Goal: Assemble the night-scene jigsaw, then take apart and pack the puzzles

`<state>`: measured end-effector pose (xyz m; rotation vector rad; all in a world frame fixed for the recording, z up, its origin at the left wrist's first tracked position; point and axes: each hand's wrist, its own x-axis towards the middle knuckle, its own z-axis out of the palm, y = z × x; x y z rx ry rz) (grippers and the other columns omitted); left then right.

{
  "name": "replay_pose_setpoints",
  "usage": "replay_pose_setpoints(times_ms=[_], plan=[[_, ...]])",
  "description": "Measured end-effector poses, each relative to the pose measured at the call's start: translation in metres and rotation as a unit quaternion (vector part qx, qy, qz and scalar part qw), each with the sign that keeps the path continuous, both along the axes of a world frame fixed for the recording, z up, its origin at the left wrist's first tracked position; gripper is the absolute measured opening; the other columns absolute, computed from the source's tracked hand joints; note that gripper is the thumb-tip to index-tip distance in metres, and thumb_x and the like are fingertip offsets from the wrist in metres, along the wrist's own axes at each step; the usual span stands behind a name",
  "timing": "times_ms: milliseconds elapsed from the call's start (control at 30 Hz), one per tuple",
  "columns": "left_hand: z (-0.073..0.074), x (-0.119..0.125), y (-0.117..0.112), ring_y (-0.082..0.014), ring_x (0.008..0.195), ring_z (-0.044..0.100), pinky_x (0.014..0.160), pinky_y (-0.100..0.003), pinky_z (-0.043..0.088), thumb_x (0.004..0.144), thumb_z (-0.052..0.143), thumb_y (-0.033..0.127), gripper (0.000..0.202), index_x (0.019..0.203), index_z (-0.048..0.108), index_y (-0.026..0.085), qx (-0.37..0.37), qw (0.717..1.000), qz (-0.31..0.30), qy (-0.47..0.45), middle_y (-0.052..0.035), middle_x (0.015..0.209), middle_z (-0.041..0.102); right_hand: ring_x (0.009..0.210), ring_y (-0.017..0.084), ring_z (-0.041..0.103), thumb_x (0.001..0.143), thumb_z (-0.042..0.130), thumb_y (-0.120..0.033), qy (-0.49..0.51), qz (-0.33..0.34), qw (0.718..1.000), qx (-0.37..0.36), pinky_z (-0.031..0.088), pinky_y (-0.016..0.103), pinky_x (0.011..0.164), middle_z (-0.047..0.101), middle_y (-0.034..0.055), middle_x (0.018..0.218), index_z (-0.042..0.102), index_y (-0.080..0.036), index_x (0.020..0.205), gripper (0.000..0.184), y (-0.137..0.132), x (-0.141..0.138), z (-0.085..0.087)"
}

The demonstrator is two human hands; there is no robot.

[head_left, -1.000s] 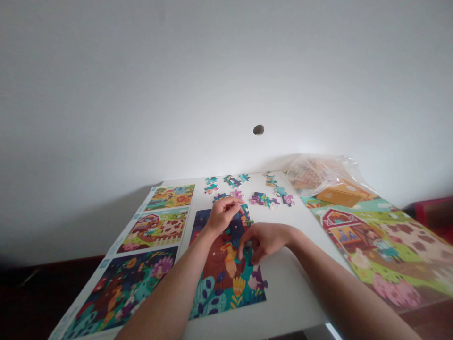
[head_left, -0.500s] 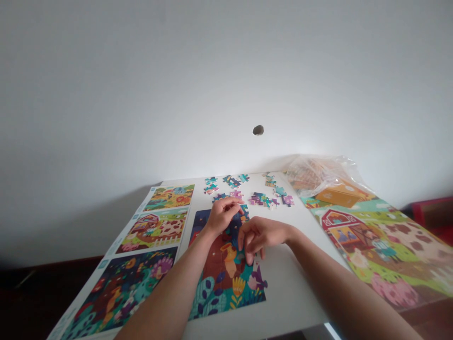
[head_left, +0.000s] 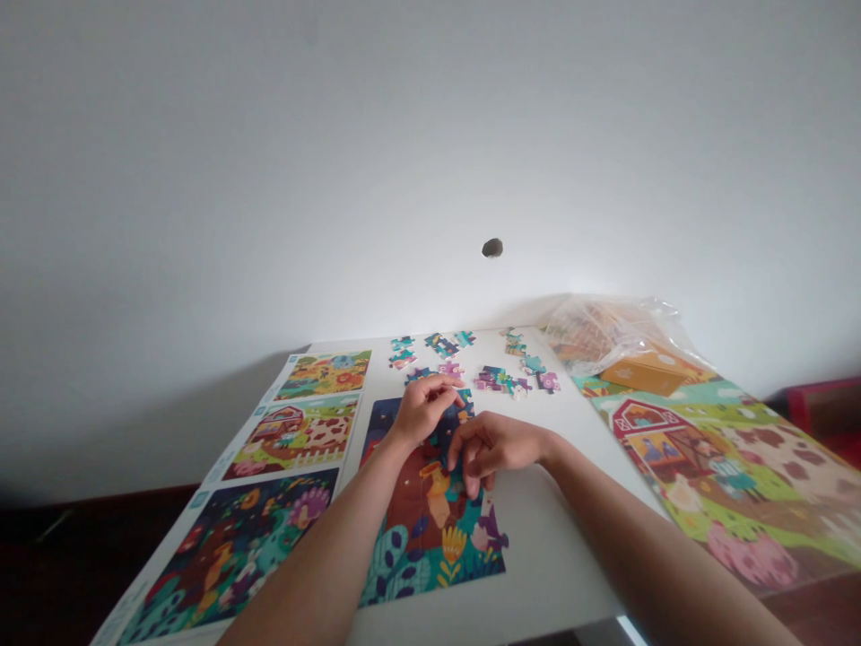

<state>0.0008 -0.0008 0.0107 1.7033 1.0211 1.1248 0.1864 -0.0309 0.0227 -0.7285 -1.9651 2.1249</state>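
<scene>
Right hand: fingers bent down over the right side of the part-built puzzle, index and thumb apart at the tips; can't tell if a piece is pinched under them. Left hand: loosely curled over the puzzle's far part, no held thing visible, contact hidden, so can't tell its grip either. Change over the last second: right hand has shifted slightly farther and left, fingers drawn in more over the puzzle; left hand about the same. No loose piece has visibly moved, so I judge this as small fingering at the right edge, with no visible gain in the puzzle. Puzzle lies flat on the white table, between the forearms; near right edge shows tabs sticking out, so that side looks unfinished. Just beyond the hands, loose pieces in small clusters, more toward the far edge. Left: printed sheet with three pictures, the nearest resembling the puzzle. Right: farm picture lying flat, orange box at its far end, crumpled clear bag beside the box. Far: plain wall with one dark hole.
</scene>
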Motion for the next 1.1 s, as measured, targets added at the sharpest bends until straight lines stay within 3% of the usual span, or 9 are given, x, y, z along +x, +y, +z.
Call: replay_pose_setpoints(times_ms=[100, 200, 267, 333, 400, 467, 600, 933, 1100], plan=[[-0.005, -0.001, 0.004, -0.0138, 0.058, 0.057, 0.055, -0.024, 0.041, 0.08, 0.058, 0.027, 0.022, 0.091, 0.072, 0.015, 0.012, 0.999, 0.04, 0.002, -0.0038, 0.072, 0.071, 0.051, 0.012, 0.063, 0.071, 0.054, -0.013, -0.006, -0.056, 0.997, 0.047, 0.047, 0.02, 0.049, 0.069, -0.0001, 0.069, 0.06, -0.016, 0.096, 0.027, 0.002, 0.001, -0.006], [-0.011, -0.003, 0.01, -0.0172, 0.069, 0.064, 0.063, -0.025, 0.046, 0.08, 0.056, 0.025, 0.019, 0.087, 0.072, 0.017, 0.034, 0.994, 0.104, 0.007, -0.0034, 0.073, 0.072, 0.046, 0.011, 0.057, 0.069, 0.05, -0.011, -0.062, -0.161, 0.968, 0.185, 0.044, 0.021, 0.049, 0.068, -0.0013, 0.066, 0.064, -0.017, 0.086, 0.023, 0.008, 0.001, -0.011], [-0.016, -0.005, 0.014, -0.018, 0.072, 0.066, 0.067, -0.026, 0.047, 0.079, 0.055, 0.023, 0.019, 0.085, 0.072, 0.018, 0.037, 0.99, 0.135, 0.014, -0.0028, 0.073, 0.072, 0.055, 0.012, 0.06, 0.069, 0.05, -0.01, -0.121, -0.267, 0.904, 0.311, 0.045, 0.023, 0.057, 0.068, -0.0007, 0.067, 0.067, -0.018, 0.078, 0.021, 0.014, 0.003, -0.013], [-0.02, -0.006, 0.018, -0.0181, 0.072, 0.066, 0.068, -0.027, 0.048, 0.078, 0.054, 0.023, 0.021, 0.085, 0.073, 0.018, 0.033, 0.987, 0.157, 0.025, -0.0024, 0.073, 0.072, 0.069, 0.016, 0.063, 0.072, 0.051, -0.012, -0.188, -0.385, 0.812, 0.396, 0.046, 0.025, 0.068, 0.07, 0.0004, 0.074, 0.071, -0.02, 0.081, 0.023, 0.02, 0.005, -0.015], [-0.022, -0.007, 0.02, -0.0181, 0.072, 0.066, 0.068, -0.027, 0.049, 0.078, 0.053, 0.023, 0.021, 0.086, 0.073, 0.019, 0.03, 0.985, 0.168, 0.036, -0.002, 0.073, 0.072, 0.081, 0.019, 0.064, 0.076, 0.052, -0.015, -0.247, -0.47, 0.732, 0.428, 0.046, 0.028, 0.075, 0.071, 0.0018, 0.087, 0.072, -0.024, 0.093, 0.028, 0.025, 0.009, -0.017], [-0.024, -0.008, 0.021, -0.018, 0.071, 0.066, 0.068, -0.027, 0.049, 0.078, 0.053, 0.023, 0.022, 0.086, 0.073, 0.019, 0.031, 0.984, 0.168, 0.044, -0.0017, 0.073, 0.072, 0.094, 0.021, 0.062, 0.076, 0.056, -0.017, -0.279, -0.493, 0.689, 0.451, 0.045, 0.03, 0.082, 0.068, 0.004, 0.101, 0.071, -0.026, 0.105, 0.034, 0.03, 0.013, -0.022], [-0.023, -0.008, 0.021, -0.0178, 0.072, 0.066, 0.07, -0.028, 0.049, 0.078, 0.053, 0.023, 0.021, 0.085, 0.073, 0.019, 0.036, 0.985, 0.158, 0.052, -0.0015, 0.073, 0.072, 0.102, 0.023, 0.057, 0.076, 0.064, -0.023, -0.295, -0.455, 0.684, 0.487, 0.04, 0.033, 0.096, 0.063, 0.0082, 0.11, 0.073, -0.025, 0.107, 0.032, 0.037, 0.019, -0.033], [-0.021, -0.005, 0.017, -0.0187, 0.076, 0.066, 0.076, -0.032, 0.05, 0.081, 0.052, 0.021, 0.021, 0.086, 0.072, 0.021, 0.064, 0.977, 0.157, 0.131, -0.0028, 0.08, 0.072, 0.099, 0.025, 0.056, 0.081, 0.06, -0.023, -0.314, -0.485, 0.669, 0.467, 0.038, 0.035, 0.094, 0.063, 0.0098, 0.107, 0.074, -0.023, 0.105, 0.028, 0.048, 0.028, -0.041], [-0.011, -0.003, 0.007, -0.0313, 0.108, 0.054, 0.091, -0.048, 0.043, 0.076, 0.056, 0.015, 0.024, 0.09, 0.074, 0.024, 0.142, 0.894, 0.305, 0.296, -0.0098, 0.11, 0.063, 0.099, 0.024, 0.056, 0.08, 0.06, -0.024, -0.3, -0.499, 0.671, 0.459, 0.039, 0.034, 0.092, 0.063, 0.0091, 0.101, 0.074, -0.021, 0.094, 0.02, 0.05, 0.027, -0.043]])
